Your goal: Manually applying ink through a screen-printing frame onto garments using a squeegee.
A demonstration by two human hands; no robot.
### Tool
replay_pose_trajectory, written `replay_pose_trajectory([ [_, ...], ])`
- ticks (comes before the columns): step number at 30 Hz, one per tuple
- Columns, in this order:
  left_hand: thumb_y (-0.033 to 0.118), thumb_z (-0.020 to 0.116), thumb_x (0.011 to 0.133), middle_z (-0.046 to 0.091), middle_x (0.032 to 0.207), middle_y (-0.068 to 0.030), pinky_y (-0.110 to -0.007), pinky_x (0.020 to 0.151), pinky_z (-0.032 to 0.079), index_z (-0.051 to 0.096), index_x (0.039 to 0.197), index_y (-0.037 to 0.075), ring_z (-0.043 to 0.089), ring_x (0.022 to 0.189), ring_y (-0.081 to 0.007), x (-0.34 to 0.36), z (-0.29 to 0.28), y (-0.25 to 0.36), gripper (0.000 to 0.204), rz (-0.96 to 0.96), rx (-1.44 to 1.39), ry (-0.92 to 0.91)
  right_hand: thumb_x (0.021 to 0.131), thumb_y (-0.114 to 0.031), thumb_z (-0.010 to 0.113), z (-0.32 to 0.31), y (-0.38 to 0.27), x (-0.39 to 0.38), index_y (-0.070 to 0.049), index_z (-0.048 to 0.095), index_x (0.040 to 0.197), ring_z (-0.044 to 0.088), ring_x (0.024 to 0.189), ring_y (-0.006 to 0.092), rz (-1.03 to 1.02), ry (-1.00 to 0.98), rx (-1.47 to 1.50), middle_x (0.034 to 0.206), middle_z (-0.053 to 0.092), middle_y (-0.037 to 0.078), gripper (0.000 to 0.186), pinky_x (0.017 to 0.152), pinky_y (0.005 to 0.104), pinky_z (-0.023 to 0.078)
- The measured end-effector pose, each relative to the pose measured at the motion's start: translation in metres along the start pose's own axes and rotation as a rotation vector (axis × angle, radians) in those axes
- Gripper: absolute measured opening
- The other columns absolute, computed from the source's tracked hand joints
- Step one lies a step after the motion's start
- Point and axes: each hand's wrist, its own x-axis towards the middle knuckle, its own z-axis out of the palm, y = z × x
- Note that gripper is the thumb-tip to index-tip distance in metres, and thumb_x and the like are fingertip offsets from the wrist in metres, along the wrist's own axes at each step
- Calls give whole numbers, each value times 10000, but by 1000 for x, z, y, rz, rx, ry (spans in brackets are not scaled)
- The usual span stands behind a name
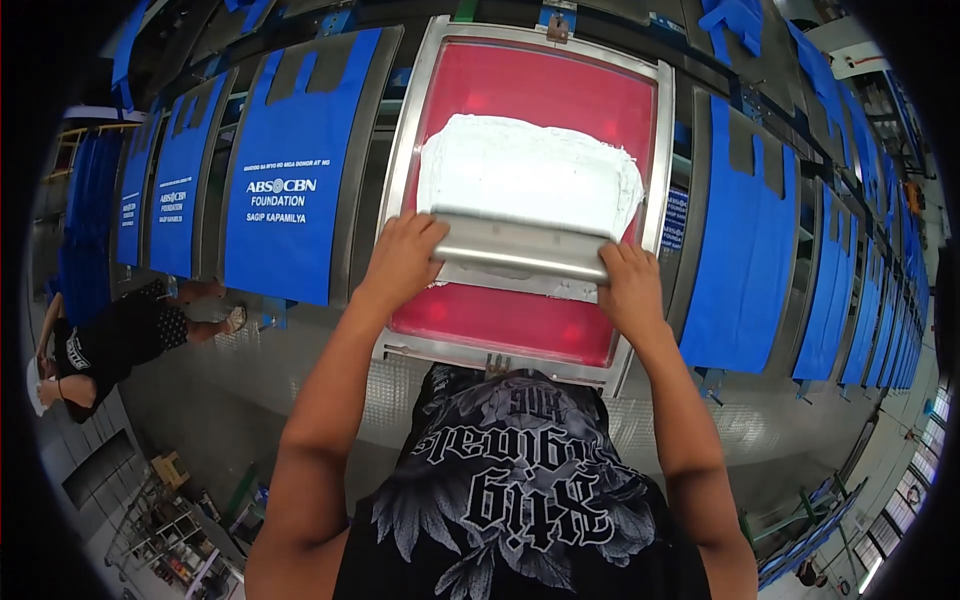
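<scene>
Both my hands grip a long metal squeegee, which lies across a screen-printing frame. My left hand is closed round its left end, and my right hand round its right end. Inside the silver frame is a red mesh. A thick patch of white ink covers the mesh beyond the squeegee, with thin smears showing just below it. The squeegee hides the edge of the ink under it. Whatever lies beneath the screen cannot be made out.
Blue fabric bag pieces with white print lie on tilted boards to the left. More blue pieces line the row to the right. Another person is at the far left. A metal clamp stands at the frame's far edge.
</scene>
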Motion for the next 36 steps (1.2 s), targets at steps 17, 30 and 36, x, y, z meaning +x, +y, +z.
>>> replay_pose_trajectory([
  [17,-11,689,573,640,916,-139,-442,812,442,644,926,25,576,883,-323,-36,27,-4,357,-29,-102,15,611,-3,603,26,-8,-34,-85,639,943,594,872,316,55,13,-30,841,638,137,344,972,503,383],
  [30,-33,668,575,666,863,-126,-428,851,430,667,876,33,592,882,-325,-55,7,12,309,3,-49,3,664,-1,585,-1,-22,-44,-106,672,980,620,913,268,92,-192,-17,886,677,98,344,1039,538,315],
  [36,63,738,612,667,893,-175,-425,820,482,689,940,33,622,874,-363,76,-7,-17,333,-122,-54,-99,627,-15,654,14,41,55,-124,662,1058,621,884,348,122,-114,-198,855,658,153,445,983,514,389],
])
